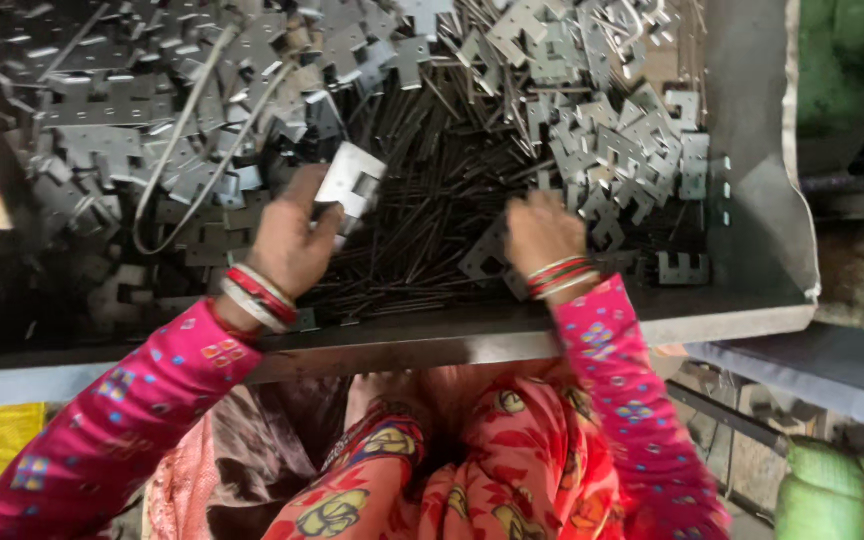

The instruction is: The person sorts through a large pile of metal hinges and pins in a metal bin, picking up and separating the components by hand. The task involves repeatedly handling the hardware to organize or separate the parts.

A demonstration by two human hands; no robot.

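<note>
Left hand [290, 245] grips a notched metal plate [350, 186] at its one o'clock. Right hand [542, 232], grip closed or open unclear, rests on thin metal rods [422, 240] at nine o'clock.

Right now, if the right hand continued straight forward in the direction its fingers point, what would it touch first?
The right hand points up the tray, over the thin dark metal rods. Its fingertips seem to be on them already; further along lies the heap of notched metal plates. Depth is unclear.
</note>
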